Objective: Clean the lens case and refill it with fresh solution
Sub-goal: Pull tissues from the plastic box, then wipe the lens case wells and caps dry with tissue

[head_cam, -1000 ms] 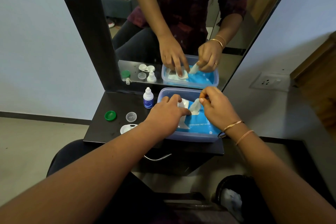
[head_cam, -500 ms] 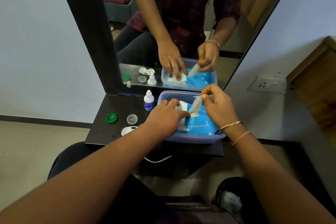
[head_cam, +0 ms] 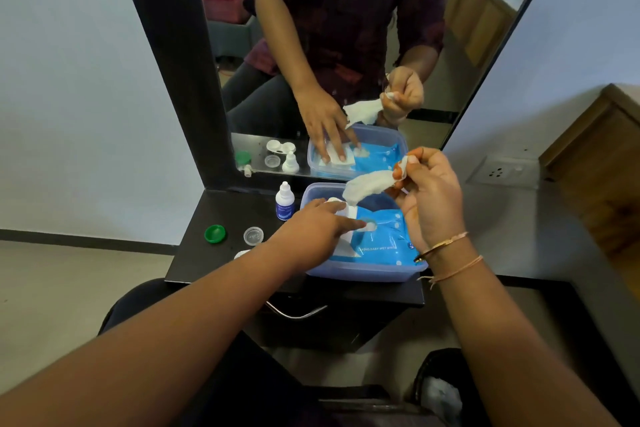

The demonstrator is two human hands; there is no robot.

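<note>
My right hand (head_cam: 429, 198) pinches a white wet wipe (head_cam: 367, 184) and holds it raised above the blue wipes pack (head_cam: 381, 236), which lies in a clear plastic box (head_cam: 363, 274). My left hand (head_cam: 311, 232) presses flat on the pack, fingers spread by its opening. On the dark shelf to the left stand a small white solution bottle (head_cam: 285, 202), a green cap (head_cam: 215, 233) and a clear cap (head_cam: 253, 236). The white lens case (head_cam: 241, 254) shows only as an edge behind my left forearm.
A mirror (head_cam: 346, 45) rises behind the black shelf (head_cam: 214, 263) and repeats the scene. A wall socket (head_cam: 502, 172) sits to the right, next to wooden furniture (head_cam: 602, 163). A metal handle (head_cam: 294, 312) curves under the shelf front.
My right hand has pulled the wipe up and out of the pack, lifting it clear. My left hand has stayed pressed on the pack.
</note>
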